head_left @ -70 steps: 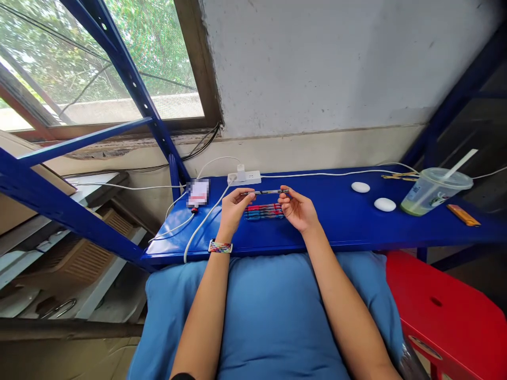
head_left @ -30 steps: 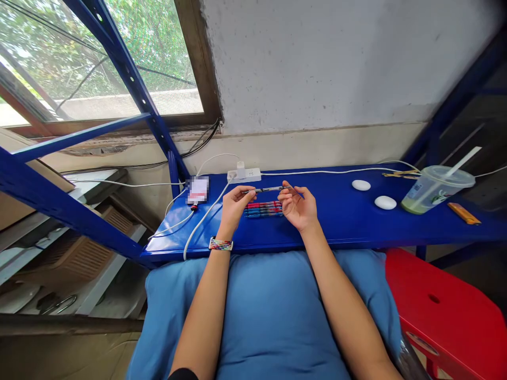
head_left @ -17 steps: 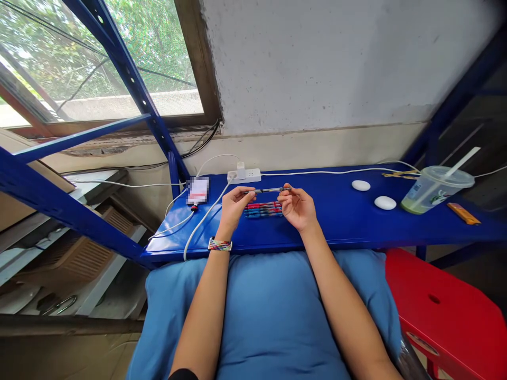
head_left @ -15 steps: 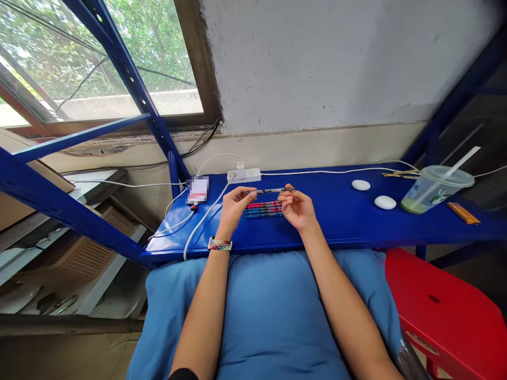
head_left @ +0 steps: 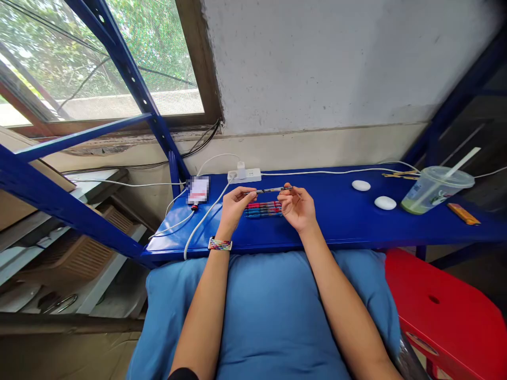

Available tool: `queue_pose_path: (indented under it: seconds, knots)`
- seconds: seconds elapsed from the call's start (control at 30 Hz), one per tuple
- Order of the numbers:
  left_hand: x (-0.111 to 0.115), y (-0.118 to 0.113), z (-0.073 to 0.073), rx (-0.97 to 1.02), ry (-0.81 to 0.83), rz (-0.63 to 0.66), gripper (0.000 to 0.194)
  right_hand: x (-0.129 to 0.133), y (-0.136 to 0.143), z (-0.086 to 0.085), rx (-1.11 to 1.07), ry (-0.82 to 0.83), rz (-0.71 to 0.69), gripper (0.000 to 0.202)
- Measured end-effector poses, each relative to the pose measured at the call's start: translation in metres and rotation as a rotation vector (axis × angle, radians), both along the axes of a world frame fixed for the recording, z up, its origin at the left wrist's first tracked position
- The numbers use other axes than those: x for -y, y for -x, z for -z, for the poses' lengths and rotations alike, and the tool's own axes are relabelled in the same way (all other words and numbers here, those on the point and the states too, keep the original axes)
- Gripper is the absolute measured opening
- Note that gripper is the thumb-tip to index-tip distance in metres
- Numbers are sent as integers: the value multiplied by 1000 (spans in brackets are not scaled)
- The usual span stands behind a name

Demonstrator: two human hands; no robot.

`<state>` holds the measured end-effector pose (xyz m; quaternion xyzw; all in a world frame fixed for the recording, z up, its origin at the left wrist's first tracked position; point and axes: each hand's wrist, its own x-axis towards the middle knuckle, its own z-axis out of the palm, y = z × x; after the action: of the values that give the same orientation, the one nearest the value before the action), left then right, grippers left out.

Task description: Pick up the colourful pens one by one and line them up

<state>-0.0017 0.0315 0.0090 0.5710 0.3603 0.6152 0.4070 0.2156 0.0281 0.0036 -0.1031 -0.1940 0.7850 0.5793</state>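
A slim dark-and-clear pen (head_left: pixel 271 190) is held level between my two hands, above the blue tabletop. My left hand (head_left: pixel 234 207) pinches its left end between thumb and fingers. At the other end, my right hand (head_left: pixel 298 207) grips the pen with thumb and fingertips, the remaining fingers curled in. Just below the held pen, several red and blue pens (head_left: pixel 263 209) lie side by side on the table; my right fingers hide part of their right ends.
A white power strip (head_left: pixel 244 174) with cables sits against the wall. Two white egg-shaped objects (head_left: pixel 385 203), a plastic cup with a straw (head_left: pixel 438 187) and an orange packet (head_left: pixel 463 213) are on the right. A red stool (head_left: pixel 443 301) stands at the lower right.
The right hand has shifted very slightly at the pen's right end. The left hand and the pens on the table look unmoved.
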Motion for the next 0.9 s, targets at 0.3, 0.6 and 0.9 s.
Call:
queue_pose_path:
  seconds: [0.3, 0.6, 0.9]
  knots:
    - [1, 1, 0, -2, -3, -5, 30, 1, 0, -1, -3, 7, 9, 24]
    - [-1, 3, 1, 25, 9, -5, 31, 2, 0, -1, -99, 31, -60, 20]
    - [-3, 4, 2, 35, 13, -9, 31, 1, 1, -1, -101, 36, -69, 15]
